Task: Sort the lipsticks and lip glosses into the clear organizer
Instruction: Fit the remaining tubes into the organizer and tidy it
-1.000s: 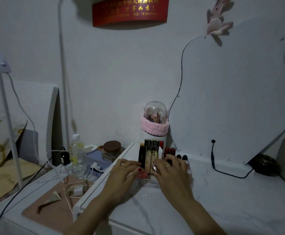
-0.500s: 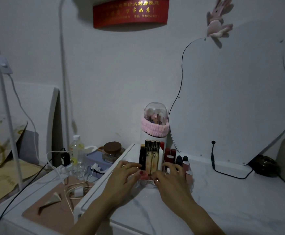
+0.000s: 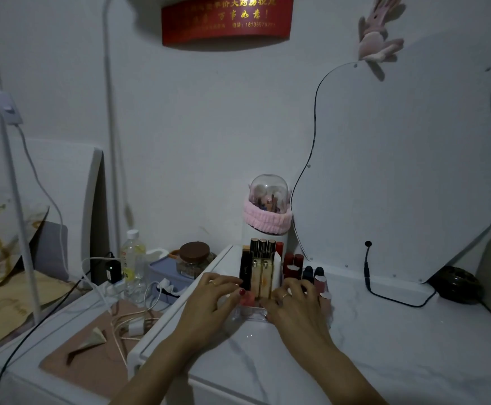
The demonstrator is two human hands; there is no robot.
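1. Clear organizer (image 3: 250,314): on the white marble-look table (image 3: 384,346), near its back left corner, in front of a domed holder with a pink band (image 3: 268,206).
2. Upright in its compartments: a black lipstick tube (image 3: 245,271) at left, two pale gold-capped lip glosses (image 3: 261,270) beside it, more gold-capped tubes in the row behind.
3. To the right: red lipsticks (image 3: 293,263), then dark-capped tubes (image 3: 312,273) and a pinkish tube (image 3: 320,283) toward the right hand.
4. Left hand (image 3: 212,299): at the organizer's left front corner, fingers curved against its side, red-nailed thumb by a pink item (image 3: 248,299) in the front section. Grasping or merely resting, cannot tell.
5. Right hand (image 3: 293,308): over the organizer's right front, fingers bent down among the tubes there, a ring on one finger. Fingertips hidden behind the knuckles, so what they pinch, if anything, cannot be told.
6. Elsewhere: a curvy white mirror board (image 3: 399,171) leaning on the wall, a black cable (image 3: 384,296) trailing from it, a dark round object (image 3: 454,285) at far right.
7. On the lower side table at left: a plastic bottle (image 3: 132,258), a brown-lidded jar (image 3: 194,258), a charger and cords (image 3: 133,323).
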